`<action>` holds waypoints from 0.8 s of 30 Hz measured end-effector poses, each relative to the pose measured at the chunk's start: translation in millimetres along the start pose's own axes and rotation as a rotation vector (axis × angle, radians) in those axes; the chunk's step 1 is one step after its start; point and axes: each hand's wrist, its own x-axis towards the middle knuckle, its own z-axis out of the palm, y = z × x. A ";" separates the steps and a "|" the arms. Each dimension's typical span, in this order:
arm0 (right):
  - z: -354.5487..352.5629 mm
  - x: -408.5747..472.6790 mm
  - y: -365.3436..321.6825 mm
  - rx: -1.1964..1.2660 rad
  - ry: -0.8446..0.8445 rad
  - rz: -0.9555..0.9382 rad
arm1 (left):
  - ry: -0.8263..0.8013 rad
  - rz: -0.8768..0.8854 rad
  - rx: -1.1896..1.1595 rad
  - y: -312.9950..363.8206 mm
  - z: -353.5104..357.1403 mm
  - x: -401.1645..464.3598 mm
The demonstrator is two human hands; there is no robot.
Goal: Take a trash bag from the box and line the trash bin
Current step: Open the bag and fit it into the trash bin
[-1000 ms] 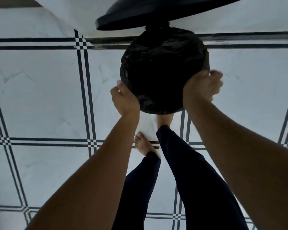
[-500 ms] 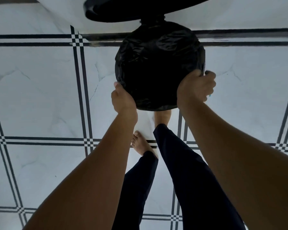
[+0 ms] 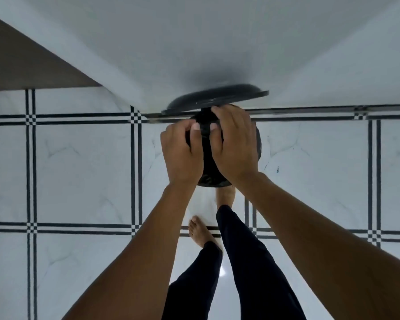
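A round trash bin (image 3: 258, 144) stands on the floor by the wall, with its dark lid (image 3: 217, 98) tipped up against the wall. A black trash bag (image 3: 207, 158) covers the bin's mouth and rim. Both my hands lie over the top of the bin, close together. My left hand (image 3: 183, 153) has its fingers curled onto the bag near the far rim. My right hand (image 3: 234, 144) is spread palm-down over the bag, fingers hooked over the far edge under the lid. Most of the bag is hidden by my hands. No box is in view.
White floor tiles with black line borders (image 3: 79, 176) lie all around. A white wall (image 3: 194, 42) rises just behind the bin, with a brown surface (image 3: 21, 65) at the upper left. My bare feet and dark trouser legs (image 3: 247, 262) stand right in front of the bin.
Both hands have left the bin's near sides and moved together over its top toward the far rim. The view has tilted up, showing more wall.
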 end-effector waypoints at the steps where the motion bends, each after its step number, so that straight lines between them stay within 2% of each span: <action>1: -8.9 7.3 -6.2 -0.002 0.044 -0.070 | 0.040 0.001 -0.012 10.3 -6.6 5.5; 5: -34.1 45.9 -16.3 -0.005 0.162 -0.147 | 0.126 0.060 -0.026 31.1 -20.2 29.9; 6: -37.1 56.8 -15.7 -0.046 0.140 -0.134 | 0.142 0.090 0.010 33.8 -21.7 36.8; 8: -34.6 72.2 -6.9 -0.169 -0.017 -0.065 | 0.139 0.131 0.099 35.7 -20.4 50.2; 10: -26.1 79.0 6.6 -0.275 -0.241 0.025 | 0.003 0.105 0.173 35.2 -14.8 61.0; 12: -19.1 78.6 18.2 -0.331 -0.432 0.084 | -0.240 0.017 0.213 29.4 -5.7 68.9; 15: -4.6 67.6 29.5 -0.340 -0.555 0.106 | -0.474 -0.021 0.401 10.6 8.0 64.5; 19: 32.0 34.2 56.5 -0.394 -0.637 0.122 | -0.599 0.017 0.568 -33.4 35.7 46.4; 24: 75.1 -24.8 96.3 -0.480 -0.665 0.115 | -0.642 0.088 0.704 -95.2 60.4 10.8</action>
